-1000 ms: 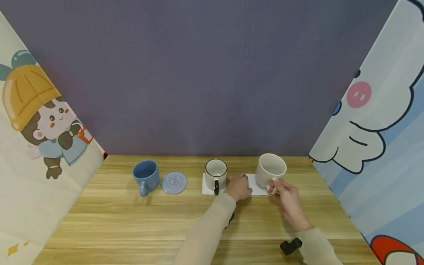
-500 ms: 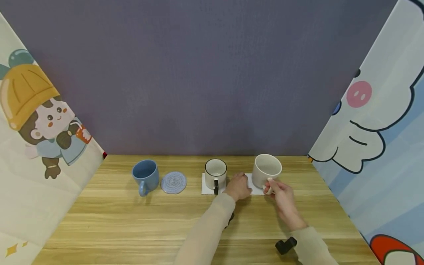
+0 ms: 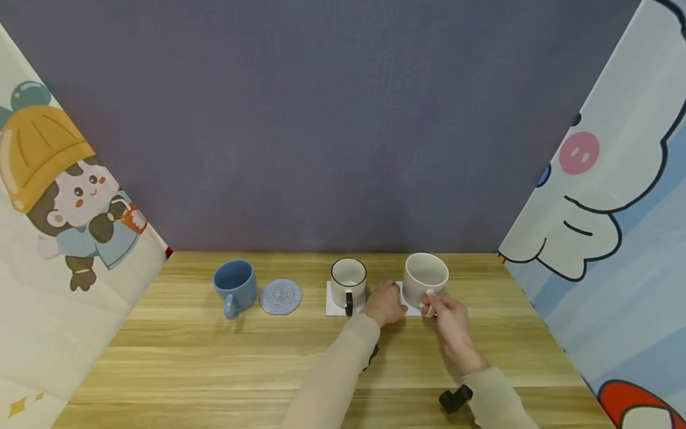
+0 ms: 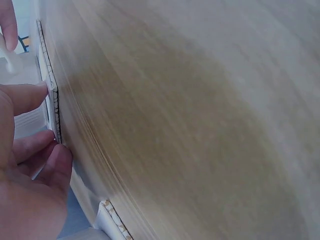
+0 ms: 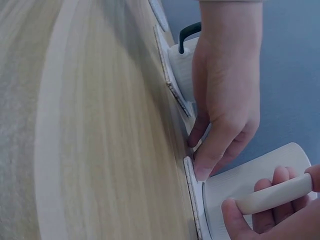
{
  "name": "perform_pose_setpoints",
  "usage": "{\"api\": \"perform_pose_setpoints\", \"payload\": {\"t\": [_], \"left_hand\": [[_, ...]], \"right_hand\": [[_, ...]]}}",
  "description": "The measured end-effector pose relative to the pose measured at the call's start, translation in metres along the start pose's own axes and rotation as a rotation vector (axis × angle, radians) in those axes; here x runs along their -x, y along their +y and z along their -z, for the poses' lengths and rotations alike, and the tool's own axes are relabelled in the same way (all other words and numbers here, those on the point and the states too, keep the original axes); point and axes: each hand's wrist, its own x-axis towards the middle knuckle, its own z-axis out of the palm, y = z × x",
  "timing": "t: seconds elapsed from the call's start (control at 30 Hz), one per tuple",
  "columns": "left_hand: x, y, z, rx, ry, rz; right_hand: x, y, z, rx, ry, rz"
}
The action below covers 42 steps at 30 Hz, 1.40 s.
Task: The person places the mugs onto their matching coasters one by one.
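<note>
My right hand (image 3: 454, 328) pinches the handle of a cream-white mug (image 3: 425, 280), thumb on top and fingers curled behind it. The mug stands upright over a white square coaster (image 3: 409, 307), its base very close to or on the surface; I cannot tell which. At that coaster's left edge my left hand (image 3: 384, 302) holds it, with thumb and fingers at the corners in the left wrist view. Left of this hand, a white mug with black rim and black handle (image 3: 348, 286) sits on another white square coaster (image 3: 333, 308).
Further left lie a round blue-grey woven coaster (image 3: 281, 296) and a blue mug (image 3: 236, 286), its handle facing the near side. A dark grey panel (image 3: 343, 131) rises behind the wooden table (image 3: 241, 369), with cartoon-printed sheets at both sides.
My right hand has carried the cream-white mug leftward over the coaster, closer to my left hand. The left hand has stayed in place at the coaster's edge.
</note>
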Motion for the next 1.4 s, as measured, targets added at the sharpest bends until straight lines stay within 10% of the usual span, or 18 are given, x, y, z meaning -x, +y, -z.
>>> {"api": "perform_pose_setpoints", "payload": {"t": [1.4], "left_hand": [[0.011, 0.008, 0.021, -0.147, -0.041, -0.031]], "right_hand": [[-0.002, -0.008, -0.004, 0.138, -0.075, -0.030]]}}
